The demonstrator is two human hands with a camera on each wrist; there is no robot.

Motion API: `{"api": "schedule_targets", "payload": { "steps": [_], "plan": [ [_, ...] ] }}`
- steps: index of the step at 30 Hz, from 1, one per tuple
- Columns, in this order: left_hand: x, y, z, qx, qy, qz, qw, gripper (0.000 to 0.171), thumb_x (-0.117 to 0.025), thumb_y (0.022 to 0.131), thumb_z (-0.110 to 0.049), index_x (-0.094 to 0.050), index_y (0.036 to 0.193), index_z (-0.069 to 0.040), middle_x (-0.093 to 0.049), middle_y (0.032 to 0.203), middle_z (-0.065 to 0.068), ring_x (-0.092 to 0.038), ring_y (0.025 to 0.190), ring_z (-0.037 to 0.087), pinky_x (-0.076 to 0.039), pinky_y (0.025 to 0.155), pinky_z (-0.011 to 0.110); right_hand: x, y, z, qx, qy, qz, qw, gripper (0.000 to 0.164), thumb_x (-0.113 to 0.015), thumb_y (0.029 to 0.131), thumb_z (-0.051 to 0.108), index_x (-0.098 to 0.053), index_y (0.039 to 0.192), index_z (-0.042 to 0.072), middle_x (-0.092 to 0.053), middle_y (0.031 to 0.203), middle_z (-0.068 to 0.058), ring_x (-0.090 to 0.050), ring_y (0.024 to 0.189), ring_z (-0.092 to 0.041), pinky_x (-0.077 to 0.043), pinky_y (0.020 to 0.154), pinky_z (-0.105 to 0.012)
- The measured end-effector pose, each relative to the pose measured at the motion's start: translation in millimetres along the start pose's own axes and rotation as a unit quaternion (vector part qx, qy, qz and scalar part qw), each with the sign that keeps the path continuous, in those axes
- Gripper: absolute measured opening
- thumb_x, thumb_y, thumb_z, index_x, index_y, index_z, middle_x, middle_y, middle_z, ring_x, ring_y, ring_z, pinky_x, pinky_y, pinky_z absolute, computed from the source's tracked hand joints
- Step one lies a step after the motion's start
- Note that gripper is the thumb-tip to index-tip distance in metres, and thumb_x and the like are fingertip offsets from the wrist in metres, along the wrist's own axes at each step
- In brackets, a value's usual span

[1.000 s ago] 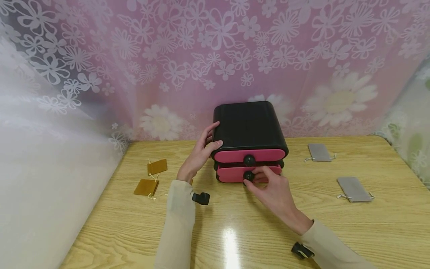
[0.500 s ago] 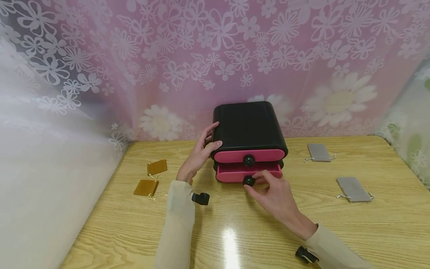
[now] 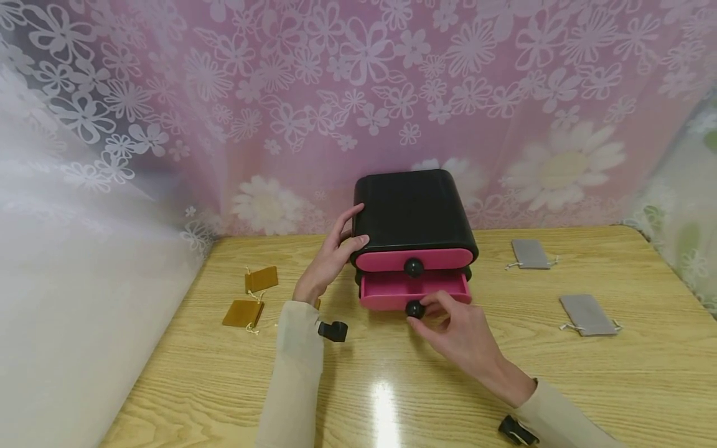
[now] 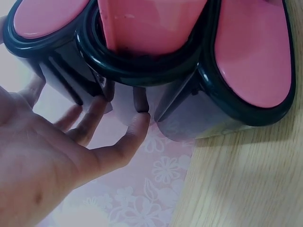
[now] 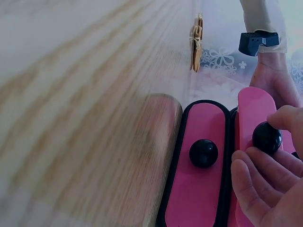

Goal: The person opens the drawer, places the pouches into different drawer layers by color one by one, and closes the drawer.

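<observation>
A black mini drawer cabinet [image 3: 411,208] with pink drawer fronts stands on the table. My left hand [image 3: 330,258] holds its left side, thumb over the top front edge and fingers bent against the wall. With thumb and fingers, my right hand [image 3: 462,333] pinches the round black knob [image 3: 414,309] of the middle drawer [image 3: 386,303]. That drawer is partly pulled out, and the visible part of its inside is bare pink. Above it the top drawer [image 3: 375,260] is closed. The right wrist view shows the closed bottom drawer [image 5: 199,198] with its own knob [image 5: 203,153].
Gold-brown drawstring pouches [image 3: 243,313] lie on the wooden table [image 3: 196,386] to the left, one mostly hidden behind my left forearm. Two grey drawstring pouches [image 3: 588,314] lie to the right. A flowered curtain [image 3: 313,124] hangs close behind the cabinet.
The middle drawer has slid out toward me, from slightly open to showing its inside. My right hand came back with the knob; my left hand stayed on the cabinet.
</observation>
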State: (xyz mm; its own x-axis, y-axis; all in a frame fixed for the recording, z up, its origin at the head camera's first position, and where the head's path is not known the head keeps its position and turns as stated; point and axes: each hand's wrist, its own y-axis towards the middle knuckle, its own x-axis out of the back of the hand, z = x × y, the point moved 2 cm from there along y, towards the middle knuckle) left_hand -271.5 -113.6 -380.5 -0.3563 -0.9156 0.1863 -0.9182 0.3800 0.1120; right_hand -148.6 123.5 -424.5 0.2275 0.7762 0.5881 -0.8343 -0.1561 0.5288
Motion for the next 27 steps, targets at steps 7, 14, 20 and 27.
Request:
{"api": "schedule_targets", "payload": {
  "steps": [7, 14, 20, 27],
  "plan": [
    [-0.3, -0.9, -0.1, -0.003, 0.015, -0.003, 0.9999, 0.057, -0.053, 0.104, -0.033, -0.033, 0.154, -0.052, -0.034, 0.161, -0.006, -0.041, 0.146, 0.023, -0.043, 0.112, 0.059, 3.0, -4.7, 0.3, 0.01, 0.014, 0.02, 1.0, 0.025, -0.087, 0.079, 0.013, -0.066, 0.094, 0.015, -0.075, 0.083, 0.005, -0.073, 0.071, -0.01, -0.059, 0.059, -0.027],
    [-1.2, 0.1, -2.1, -0.004, 0.024, -0.007, 0.9997, 0.056, -0.054, 0.104, -0.034, -0.034, 0.154, -0.05, -0.028, 0.164, -0.008, -0.041, 0.147, 0.024, -0.043, 0.111, 0.058, 5.3, -8.3, 1.5, 0.02, 0.017, 0.024, 0.999, 0.026, -0.087, 0.079, 0.012, -0.066, 0.094, 0.015, -0.075, 0.082, 0.005, -0.072, 0.07, -0.008, -0.058, 0.06, -0.024],
    [-1.8, 2.3, -4.2, -0.011, 0.034, -0.025, 0.999, 0.054, -0.058, 0.102, -0.036, -0.038, 0.151, -0.049, -0.022, 0.165, -0.009, -0.039, 0.146, 0.028, -0.041, 0.114, 0.058, 6.4, -11.0, 2.8, 0.027, 0.013, 0.023, 0.999, 0.028, -0.088, 0.078, 0.012, -0.067, 0.096, 0.016, -0.075, 0.083, 0.007, -0.072, 0.071, -0.008, -0.058, 0.06, -0.023],
    [-2.6, 3.9, -3.8, -0.017, 0.05, -0.035, 0.998, 0.053, -0.06, 0.101, -0.036, -0.042, 0.149, -0.049, -0.024, 0.163, -0.005, -0.039, 0.144, 0.033, -0.043, 0.11, 0.06, 8.4, -14.8, 4.9, 0.03, 0.012, 0.036, 0.999, 0.028, -0.088, 0.079, 0.012, -0.067, 0.097, 0.016, -0.074, 0.083, 0.006, -0.071, 0.07, -0.008, -0.058, 0.059, -0.024]
  ]
}}
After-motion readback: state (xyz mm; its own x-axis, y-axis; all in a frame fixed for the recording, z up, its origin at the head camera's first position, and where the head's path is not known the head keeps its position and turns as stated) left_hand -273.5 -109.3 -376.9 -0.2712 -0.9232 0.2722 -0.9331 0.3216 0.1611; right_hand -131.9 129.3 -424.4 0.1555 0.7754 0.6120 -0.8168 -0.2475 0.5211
